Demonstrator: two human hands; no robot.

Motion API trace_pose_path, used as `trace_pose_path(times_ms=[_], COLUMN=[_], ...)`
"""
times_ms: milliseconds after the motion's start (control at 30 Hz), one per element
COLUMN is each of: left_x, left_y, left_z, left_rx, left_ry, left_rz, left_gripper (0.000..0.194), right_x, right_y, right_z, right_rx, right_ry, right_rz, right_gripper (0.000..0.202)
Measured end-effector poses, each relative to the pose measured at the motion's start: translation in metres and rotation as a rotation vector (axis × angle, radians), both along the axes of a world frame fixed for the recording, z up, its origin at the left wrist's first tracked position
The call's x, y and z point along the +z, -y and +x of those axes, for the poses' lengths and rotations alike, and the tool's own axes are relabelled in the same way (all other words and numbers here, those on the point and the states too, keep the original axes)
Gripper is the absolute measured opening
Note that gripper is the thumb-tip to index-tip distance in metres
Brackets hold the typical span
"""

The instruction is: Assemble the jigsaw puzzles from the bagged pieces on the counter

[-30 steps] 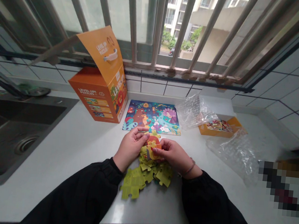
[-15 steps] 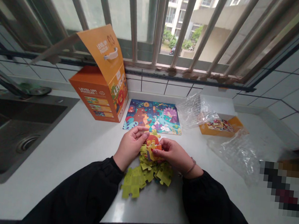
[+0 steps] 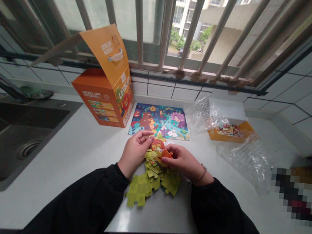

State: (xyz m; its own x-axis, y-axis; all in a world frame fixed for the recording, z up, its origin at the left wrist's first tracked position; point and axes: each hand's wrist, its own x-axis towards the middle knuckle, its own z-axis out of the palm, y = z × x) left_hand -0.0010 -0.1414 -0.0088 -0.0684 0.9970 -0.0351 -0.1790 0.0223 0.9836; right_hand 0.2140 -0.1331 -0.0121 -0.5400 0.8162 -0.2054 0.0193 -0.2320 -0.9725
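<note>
Between my hands, a puzzle piece with an orange-red animal picture rests against the fingertips of my left hand, pinched by its edge. My right hand grips an orange puzzle piece between thumb and fingers, close beside the first one. Beneath both hands lies a loose heap of green-backed puzzle pieces. Several of them form a joined-looking patch toward the front edge. The palms and some fingertips are hidden from view.
Behind the hands lies a colourful animal picture puzzle. An opened orange box stands to its left, near a sink. At right are a small yellow box and crumpled clear plastic. Window bars rise behind.
The orange puzzle piece in my right hand has tilted and drawn apart from the animal piece, whose lower part is now more covered. My left hand has barely moved.
</note>
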Motion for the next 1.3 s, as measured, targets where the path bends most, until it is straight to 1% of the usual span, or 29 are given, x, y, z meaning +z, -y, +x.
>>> trace_pose_path(times_ms=[100,233,300,467,633,733,967,1100,1200,1300], left_x=[-0.001,-0.002,-0.002,0.000,0.002,0.002,0.003,0.005,0.003,-0.001], left_y=[-0.001,-0.002,-0.001,0.001,0.002,0.002,0.004,0.006,0.005,0.001], left_z=[-0.001,-0.001,-0.001,0.002,0.004,0.004,0.009,0.010,0.008,0.004], left_rx=[0.020,0.032,0.037,0.029,0.020,0.017,-0.024,-0.039,-0.021,0.019], left_ry=[-0.006,0.001,0.002,-0.007,0.002,-0.003,0.012,0.013,0.000,0.002], left_rz=[0.012,0.024,0.029,0.037,0.044,0.042,0.011,0.003,0.009,0.024], left_gripper=[0.049,0.048,0.048,0.047,0.046,0.045,0.049,0.049,0.047,0.047], right_x=[0.003,0.004,0.003,0.000,-0.001,-0.001,-0.003,-0.003,-0.003,-0.001], right_y=[0.000,0.004,0.005,0.004,0.004,0.004,0.002,0.002,0.002,0.001], right_z=[0.002,0.002,0.001,0.001,-0.002,-0.004,-0.007,-0.009,-0.007,-0.001], right_rx=[-0.030,-0.045,-0.043,-0.021,0.083,0.107,0.111,0.106,0.107,0.050], right_ry=[0.014,-0.033,-0.012,0.089,0.103,0.112,0.151,0.165,0.142,0.145], right_rz=[0.042,-0.083,-0.110,-0.024,0.046,0.069,0.151,0.163,0.160,0.165], right_gripper=[0.049,0.053,0.055,0.055,0.051,0.049,0.050,0.049,0.050,0.050])
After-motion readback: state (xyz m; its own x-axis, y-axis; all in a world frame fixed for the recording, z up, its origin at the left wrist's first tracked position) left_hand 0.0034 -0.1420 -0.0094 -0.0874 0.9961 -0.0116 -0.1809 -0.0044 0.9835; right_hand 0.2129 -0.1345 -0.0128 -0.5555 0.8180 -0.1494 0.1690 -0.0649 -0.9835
